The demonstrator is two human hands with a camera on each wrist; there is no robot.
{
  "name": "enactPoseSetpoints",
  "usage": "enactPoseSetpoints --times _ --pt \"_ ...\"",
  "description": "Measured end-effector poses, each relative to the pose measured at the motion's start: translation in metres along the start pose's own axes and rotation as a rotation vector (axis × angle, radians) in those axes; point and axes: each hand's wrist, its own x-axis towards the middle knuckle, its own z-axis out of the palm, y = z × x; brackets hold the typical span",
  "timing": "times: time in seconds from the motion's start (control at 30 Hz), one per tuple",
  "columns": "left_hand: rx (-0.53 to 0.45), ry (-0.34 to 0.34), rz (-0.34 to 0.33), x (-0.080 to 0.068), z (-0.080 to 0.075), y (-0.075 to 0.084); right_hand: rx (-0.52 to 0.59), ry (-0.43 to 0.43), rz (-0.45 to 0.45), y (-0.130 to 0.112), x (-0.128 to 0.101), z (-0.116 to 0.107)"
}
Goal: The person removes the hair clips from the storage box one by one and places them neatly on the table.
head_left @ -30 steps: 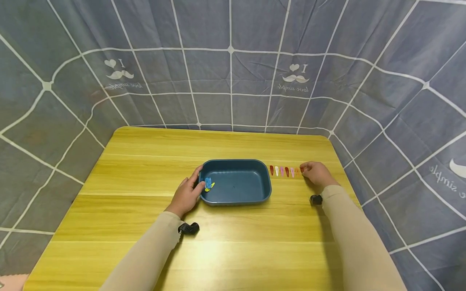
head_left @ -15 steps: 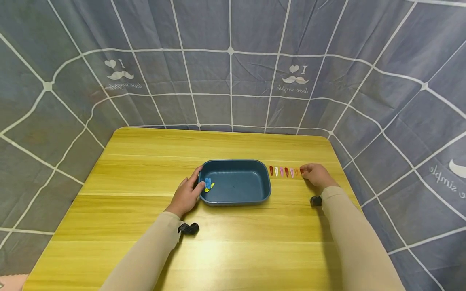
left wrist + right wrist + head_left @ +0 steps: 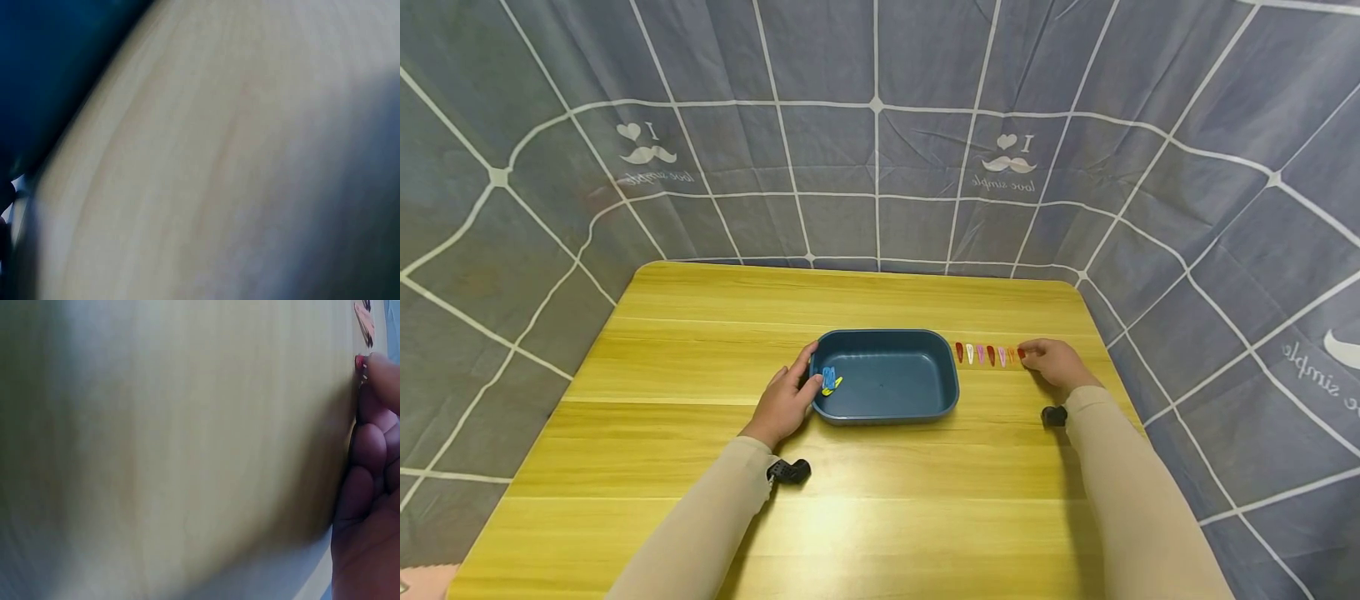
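A dark blue rectangular plastic basin (image 3: 887, 415) sits mid-table. My left hand (image 3: 782, 404) grips its left end, thumb over the rim and fingers along the outer wall. Inside by the thumb lie blue hair clips (image 3: 829, 377) and a yellow hair clip (image 3: 833, 387). Right of the basin, my right hand (image 3: 1054, 362) pinches a red hair clip (image 3: 1021, 353) low over the table, at the right end of a row. In the right wrist view the red clip (image 3: 359, 361) peeks out at the thumb tip, the rest covered by the fingers.
The row of hair clips, including a dark red clip (image 3: 959, 352), a white clip (image 3: 970, 353) and a pink clip (image 3: 981, 354), runs from the basin to my right hand. A grey checked curtain (image 3: 917, 225) hangs behind the wooden table (image 3: 880, 517). Black cameras sit on both wrists.
The right hand has shifted very slightly, with the red hair clip showing a little more at its fingertips. The left hand, the basin and the clips inside have not visibly moved.
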Motion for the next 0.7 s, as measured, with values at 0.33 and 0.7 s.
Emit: enactPoseSetpoints --times 0.33,0.7 --pt "0.007 0.002 -0.02 -0.0004 0.0002 0.0006 -0.026 0.004 0.011 -0.0032 -0.0015 -0.001" --pt "0.006 0.001 -0.009 -0.0009 0.0004 0.0024 0.004 0.015 0.013 -0.0004 -0.0005 0.0012"
